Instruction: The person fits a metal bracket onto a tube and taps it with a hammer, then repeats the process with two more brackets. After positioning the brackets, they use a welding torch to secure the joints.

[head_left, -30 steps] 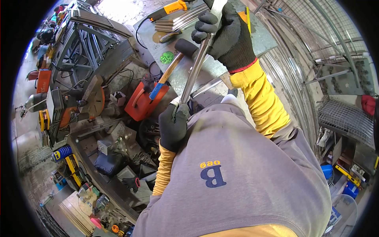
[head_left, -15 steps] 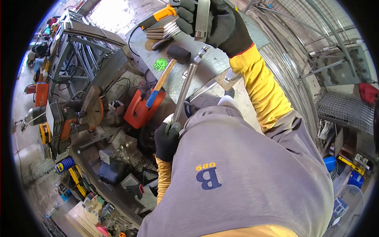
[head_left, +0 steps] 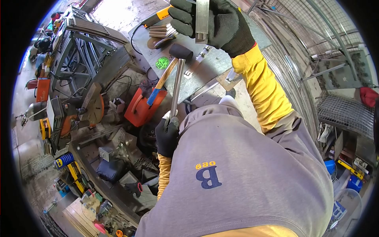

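My left hand (head_left: 167, 136), in a black glove, is closed around the lower end of a round metal tube (head_left: 177, 87) that points up toward the worktable. My right hand (head_left: 225, 29), also black-gloved, holds a flat metal bar (head_left: 202, 19) across its palm, with the far end cut off by the top edge. Near the tube's upper end lies a mallet with a black head (head_left: 181, 52) and a wooden, blue-ended handle (head_left: 162, 81). A green round sticker or disc (head_left: 162, 63) and a row of small metal parts (head_left: 203, 53) are on the metal tabletop (head_left: 177, 90).
An orange-and-black power tool (head_left: 162, 15) and stacked strips (head_left: 158, 31) lie at the table's far side. Below its left edge is a red case (head_left: 144, 108). Metal frames (head_left: 85, 51) stand left; long metal bars (head_left: 282, 71) run along the right. An open bin (head_left: 89, 158) holds scrap.
The tube in my left hand has swung more upright, its upper end shifting left. My right hand still has the bar, its fingers slightly further left and more spread.
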Motion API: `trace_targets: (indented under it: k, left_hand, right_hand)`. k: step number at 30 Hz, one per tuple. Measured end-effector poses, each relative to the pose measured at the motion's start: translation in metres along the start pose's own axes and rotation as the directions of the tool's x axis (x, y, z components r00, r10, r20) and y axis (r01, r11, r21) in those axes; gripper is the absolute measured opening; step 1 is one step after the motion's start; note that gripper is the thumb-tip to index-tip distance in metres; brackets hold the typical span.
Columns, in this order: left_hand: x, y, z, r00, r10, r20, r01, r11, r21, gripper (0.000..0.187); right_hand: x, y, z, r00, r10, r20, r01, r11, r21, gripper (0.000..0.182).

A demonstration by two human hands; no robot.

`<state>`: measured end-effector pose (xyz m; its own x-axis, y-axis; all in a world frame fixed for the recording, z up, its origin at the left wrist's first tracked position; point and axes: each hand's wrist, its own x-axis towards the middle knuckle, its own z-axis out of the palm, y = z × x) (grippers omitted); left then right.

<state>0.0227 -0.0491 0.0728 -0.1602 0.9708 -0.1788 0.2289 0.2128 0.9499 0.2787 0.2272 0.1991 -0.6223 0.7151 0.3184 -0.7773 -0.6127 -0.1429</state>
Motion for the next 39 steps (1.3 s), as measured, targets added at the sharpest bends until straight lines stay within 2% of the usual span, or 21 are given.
trace_targets:
  k: [3, 5, 8, 9, 11, 12, 13, 14, 18, 19, 20, 21, 22, 24, 28, 30, 31, 33, 35, 37, 39]
  left_hand:
    - [-0.001, -0.002, -0.001, 0.998, -0.060, 0.023, 0.061, 0.998, -0.020, 0.033]
    - [-0.001, -0.001, 0.000, 0.998, -0.064, 0.021, 0.065, 0.997, -0.029, 0.034]
    - [-0.002, 0.005, 0.002, 0.996, -0.091, 0.003, 0.091, 0.995, -0.034, 0.033]
    - [-0.003, 0.003, 0.003, 0.996, -0.092, 0.002, 0.092, 0.995, -0.033, 0.033]
    - [-0.003, 0.001, 0.004, 0.999, -0.048, -0.007, 0.047, 0.997, -0.059, 0.034]
    - [-0.004, 0.002, 0.003, 0.999, -0.048, -0.008, 0.048, 0.997, -0.060, 0.034]
    - [-0.005, 0.004, 0.002, 0.999, -0.043, 0.005, 0.043, 0.995, -0.094, 0.034]
    - [-0.005, 0.008, 0.001, 0.999, -0.035, 0.016, 0.037, 0.991, -0.130, 0.034]
    - [-0.002, 0.028, 0.000, 0.999, 0.017, 0.047, -0.011, 0.992, -0.129, 0.035]
    - [0.002, 0.035, 0.001, 0.998, 0.034, 0.047, -0.027, 0.990, -0.142, 0.032]
    - [0.005, 0.038, 0.001, 0.997, 0.052, 0.050, -0.043, 0.987, -0.154, 0.030]
    - [0.007, 0.037, 0.002, 0.997, 0.055, 0.048, -0.047, 0.987, -0.154, 0.030]
    - [0.009, 0.035, 0.004, 0.997, 0.069, 0.038, -0.062, 0.983, -0.171, 0.029]
    - [0.009, 0.036, 0.006, 0.996, 0.083, 0.031, -0.076, 0.979, -0.188, 0.028]
    - [0.006, 0.040, 0.007, 0.996, 0.057, 0.062, -0.046, 0.984, -0.170, 0.028]
    - [0.007, 0.033, 0.008, 0.997, 0.041, 0.066, -0.029, 0.984, -0.177, 0.028]
    - [0.008, 0.026, 0.007, 0.995, 0.075, 0.062, -0.067, 0.989, -0.133, 0.028]
    - [0.010, 0.025, 0.007, 0.992, 0.108, 0.058, -0.103, 0.991, -0.088, 0.028]
    - [0.011, 0.032, 0.008, 0.993, 0.041, 0.109, -0.031, 0.995, -0.092, 0.026]
    - [0.010, 0.040, 0.017, 0.995, 0.052, 0.079, -0.045, 0.995, -0.084, 0.025]
    - [0.009, 0.041, 0.022, 0.997, 0.064, 0.047, -0.060, 0.995, -0.077, 0.024]
  right_hand:
    - [0.002, -0.001, 0.004, 1.000, 0.028, 0.000, -0.028, 0.999, 0.030, 0.053]
    - [0.006, 0.002, 0.006, 0.989, 0.076, 0.130, -0.097, 0.982, 0.160, 0.048]
    - [0.006, 0.006, 0.020, 0.989, 0.087, 0.122, -0.116, 0.960, 0.254, 0.045]
    - [0.009, 0.006, 0.013, 0.989, 0.087, 0.122, -0.116, 0.960, 0.254, 0.045]
    - [0.017, 0.008, 0.004, 0.947, 0.085, 0.310, -0.125, 0.986, 0.111, 0.041]
    - [0.013, 0.009, 0.008, 0.947, 0.086, 0.310, -0.126, 0.986, 0.111, 0.041]
    - [0.004, 0.010, 0.013, 0.996, 0.019, 0.082, -0.023, 0.999, 0.042, 0.039]
    - [0.000, 0.013, 0.024, 0.987, -0.067, -0.144, 0.060, 0.997, -0.050, 0.037]
    - [0.010, 0.026, 0.031, 0.967, -0.187, -0.172, 0.156, 0.972, -0.177, 0.033]
    - [0.015, 0.026, 0.017, 0.984, -0.159, 0.084, 0.170, 0.976, -0.140, 0.032]
    - [0.021, 0.030, 0.020, 0.933, -0.133, 0.335, 0.176, 0.979, -0.100, 0.031]
    - [0.014, 0.035, 0.024, 0.964, -0.184, 0.191, 0.197, 0.979, -0.054, 0.032]
    - [0.011, 0.038, 0.029, 0.964, -0.185, 0.190, 0.199, 0.978, -0.056, 0.032]
    - [0.007, 0.042, 0.033, 0.962, -0.270, -0.048, 0.261, 0.956, -0.137, 0.034]
    - [0.006, 0.042, 0.025, 0.960, -0.280, 0.022, 0.280, 0.956, -0.087, 0.036]
    - [0.010, 0.039, 0.016, 0.952, -0.236, 0.194, 0.261, 0.959, -0.113, 0.039]
    - [0.003, 0.038, 0.012, 0.952, -0.236, 0.194, 0.260, 0.959, -0.112, 0.039]
    - [-0.009, 0.047, 0.034, 0.975, -0.221, -0.012, 0.216, 0.964, -0.157, 0.045]
    - [-0.010, 0.050, 0.031, 0.969, -0.240, -0.063, 0.226, 0.960, -0.167, 0.047]
    - [-0.012, 0.051, 0.027, 0.960, -0.258, -0.113, 0.236, 0.955, -0.178, 0.049]
    - [-0.015, 0.049, 0.024, 0.898, -0.389, -0.207, 0.307, 0.889, -0.340, 0.055]
